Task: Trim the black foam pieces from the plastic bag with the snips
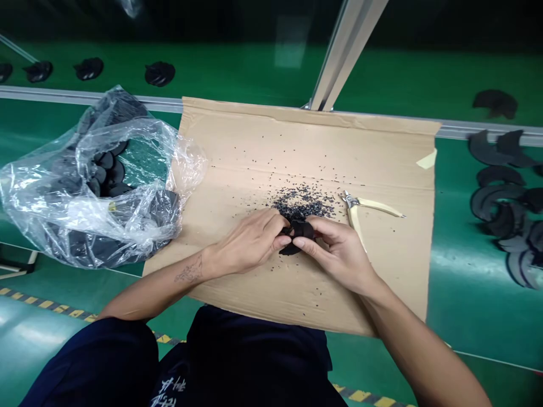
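Note:
A small black curved part [299,232] is gripped between both hands over a sheet of brown cardboard [237,141]. My left hand [250,240] pinches its left side with thumb and fingers closed. Pressing in from the right, my right hand [335,249] has its thumb and forefinger closed on the part. Just beyond the part lies a heap of black shavings [303,203]. Cream-handled pliers [360,208] lie on the cardboard beside my right hand, untouched.
A clear plastic bag [93,181] with several black parts sits at the left. More black parts [504,192] are spread on the green surface at the right, others [159,73] beyond a metal rail [487,131]. A slanted metal bar [343,51] rises behind.

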Demonstrator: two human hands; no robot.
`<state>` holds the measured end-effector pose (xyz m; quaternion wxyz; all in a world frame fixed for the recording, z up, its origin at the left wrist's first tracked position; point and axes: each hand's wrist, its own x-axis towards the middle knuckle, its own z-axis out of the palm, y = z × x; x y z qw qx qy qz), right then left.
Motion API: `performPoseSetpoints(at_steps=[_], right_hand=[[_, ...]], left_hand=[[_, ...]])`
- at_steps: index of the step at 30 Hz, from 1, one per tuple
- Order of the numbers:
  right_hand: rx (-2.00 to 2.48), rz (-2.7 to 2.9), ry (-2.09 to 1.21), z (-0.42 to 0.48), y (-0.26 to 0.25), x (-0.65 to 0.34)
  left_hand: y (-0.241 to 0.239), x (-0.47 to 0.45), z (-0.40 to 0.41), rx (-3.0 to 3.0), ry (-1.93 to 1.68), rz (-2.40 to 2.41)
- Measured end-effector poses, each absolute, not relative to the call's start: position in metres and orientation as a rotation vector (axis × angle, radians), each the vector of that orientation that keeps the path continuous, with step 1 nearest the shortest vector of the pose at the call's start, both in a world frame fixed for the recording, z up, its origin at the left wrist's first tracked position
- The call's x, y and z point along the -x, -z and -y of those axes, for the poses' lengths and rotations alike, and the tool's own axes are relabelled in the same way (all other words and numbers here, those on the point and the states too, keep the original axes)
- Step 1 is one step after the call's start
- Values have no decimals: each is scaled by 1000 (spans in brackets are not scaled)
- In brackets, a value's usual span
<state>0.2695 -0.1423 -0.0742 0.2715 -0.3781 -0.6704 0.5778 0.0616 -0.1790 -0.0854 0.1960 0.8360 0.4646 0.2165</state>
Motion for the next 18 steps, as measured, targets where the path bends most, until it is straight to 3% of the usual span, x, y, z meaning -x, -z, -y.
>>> performPoseSetpoints(at_steps=[8, 18], right_hand=[[993, 1809, -1493, 145, 69, -268], [1018, 1792, -1619, 147, 67, -272]], left_hand=[[85, -64, 179, -2490, -582, -1330], [86, -65, 179, -2658, -813, -1228]])
